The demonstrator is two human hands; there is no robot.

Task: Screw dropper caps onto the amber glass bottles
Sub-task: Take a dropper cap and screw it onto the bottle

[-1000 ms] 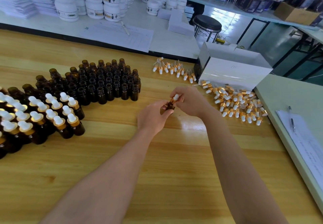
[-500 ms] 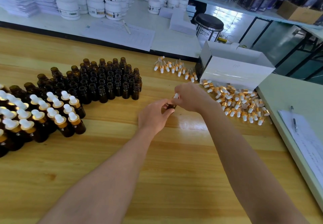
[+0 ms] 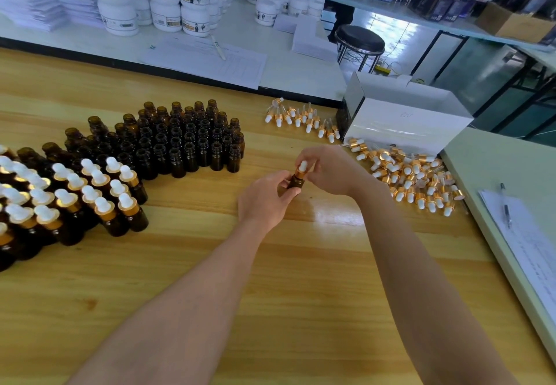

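At the middle of the wooden table my left hand (image 3: 266,199) grips a small amber glass bottle (image 3: 296,182) by its body. My right hand (image 3: 326,168) pinches the gold-and-white dropper cap (image 3: 301,168) that sits on the bottle's neck. Several uncapped amber bottles (image 3: 186,141) stand in rows to the left. Further left stand several capped bottles (image 3: 75,195) with white bulbs. Loose dropper caps (image 3: 412,175) lie in a heap to the right, and a smaller row of caps (image 3: 304,120) lies behind my hands.
A white box (image 3: 403,120) stands behind the cap heap. A green-topped table with a paper sheet and a pen (image 3: 506,204) adjoins on the right. White jars (image 3: 168,2) and papers fill the far table. A black stool (image 3: 359,38) stands beyond.
My right hand has turned on the cap, so the white bulb and gold collar show again above the bottle. My left hand keeps its hold on the bottle at the same place.
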